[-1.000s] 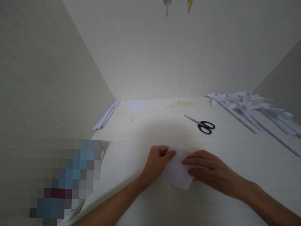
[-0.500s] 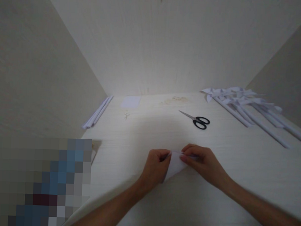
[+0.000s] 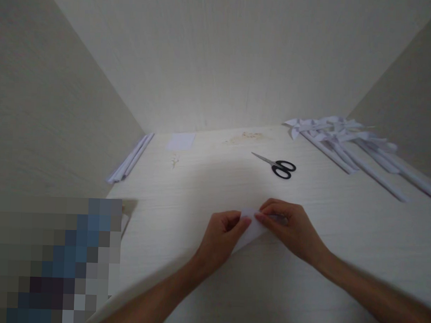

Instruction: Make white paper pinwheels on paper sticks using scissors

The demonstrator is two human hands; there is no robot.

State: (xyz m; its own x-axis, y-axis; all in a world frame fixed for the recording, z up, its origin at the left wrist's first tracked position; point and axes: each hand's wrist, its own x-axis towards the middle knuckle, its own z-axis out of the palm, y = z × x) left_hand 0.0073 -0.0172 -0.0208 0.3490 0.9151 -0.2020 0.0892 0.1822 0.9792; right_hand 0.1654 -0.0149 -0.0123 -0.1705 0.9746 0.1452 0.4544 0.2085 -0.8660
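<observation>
A folded piece of white paper (image 3: 249,232) is pinched between both my hands, low in the middle of the head view. My left hand (image 3: 222,234) is closed on its left side, thumb on top. On the upper right part, my right hand (image 3: 287,225) grips the paper between thumb and fingers. Parts of the paper are hidden behind the fingers. Beyond my right hand, a pair of scissors (image 3: 277,166) with black handles lies on the white table (image 3: 200,189), blades pointing left.
At the back right lie several paper pinwheels (image 3: 340,133) on rolled paper sticks. Rolled paper tubes (image 3: 131,159) rest along the left wall. Near the back are a square sheet of paper (image 3: 181,141) and small pale bits (image 3: 175,160). A pixelated area covers the lower left.
My left thumb has moved right over the paper, closer to my right hand. My right hand keeps its pinch. The whole view has shifted slightly.
</observation>
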